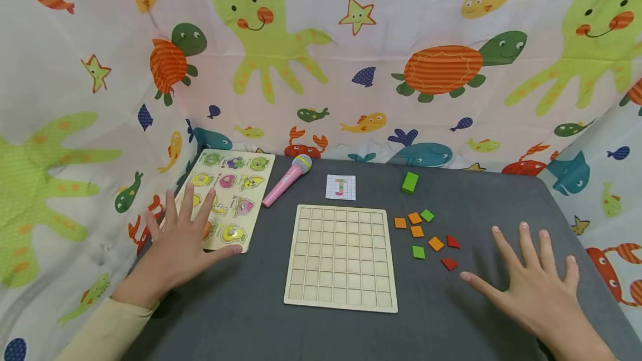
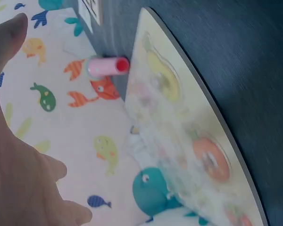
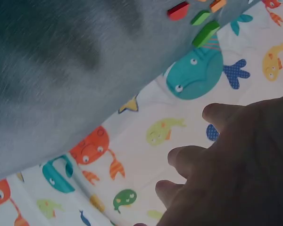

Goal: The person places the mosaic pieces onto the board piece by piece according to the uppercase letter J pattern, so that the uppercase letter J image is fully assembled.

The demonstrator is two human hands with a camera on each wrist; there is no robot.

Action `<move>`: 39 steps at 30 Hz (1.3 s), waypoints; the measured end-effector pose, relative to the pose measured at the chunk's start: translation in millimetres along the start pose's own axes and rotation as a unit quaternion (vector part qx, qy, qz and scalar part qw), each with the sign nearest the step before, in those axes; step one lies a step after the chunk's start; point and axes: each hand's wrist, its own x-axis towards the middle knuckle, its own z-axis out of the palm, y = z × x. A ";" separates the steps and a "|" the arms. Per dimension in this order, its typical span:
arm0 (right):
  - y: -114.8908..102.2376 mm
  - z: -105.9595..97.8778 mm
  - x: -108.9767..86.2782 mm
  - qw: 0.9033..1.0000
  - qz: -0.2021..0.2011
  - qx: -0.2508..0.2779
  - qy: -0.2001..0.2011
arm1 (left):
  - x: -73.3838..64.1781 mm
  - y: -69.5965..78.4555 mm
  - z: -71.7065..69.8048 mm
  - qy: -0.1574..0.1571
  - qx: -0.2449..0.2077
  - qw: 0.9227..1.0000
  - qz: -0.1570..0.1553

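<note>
My left hand (image 1: 183,252) is spread with straight fingers over the near left part of a wooden fruit puzzle board (image 1: 241,188), holding nothing. The left wrist view shows that board (image 2: 210,117) beyond the fingers. On the right, my right hand (image 1: 539,283) is spread over the dark table, also holding nothing. Nearest to it lie two red tiles (image 1: 449,264), with several orange tiles (image 1: 436,244) and two small green tiles (image 1: 418,252) further left. Between the hands lies a wooden grid board (image 1: 341,258) with bare squares.
A pink toy microphone (image 1: 285,184) lies beside the puzzle board. Behind the grid board is a small card (image 1: 341,187) with a J-shaped coloured pattern. A green block (image 1: 409,183) stands at the back right. A sea-animal curtain (image 1: 321,60) encloses the table's back and sides.
</note>
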 end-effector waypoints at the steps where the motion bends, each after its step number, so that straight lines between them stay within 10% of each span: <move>1: -3.1 0.2 0.4 1.000 -0.006 0.004 0.002 | 2.1 2.7 2.4 0.000 -0.003 1.000 0.004; 18: -62.0 14.1 32.1 0.982 -0.157 0.102 0.007 | 26.8 111.2 42.4 -0.076 -0.186 0.979 0.048; 31: -62.9 24.1 52.6 0.982 -0.168 0.089 0.007 | 39.5 126.6 58.6 -0.137 -0.218 0.966 -0.026; 39: -52.9 26.0 59.0 0.982 -0.174 0.074 0.020 | 49.1 129.4 62.8 -0.154 -0.213 0.965 -0.017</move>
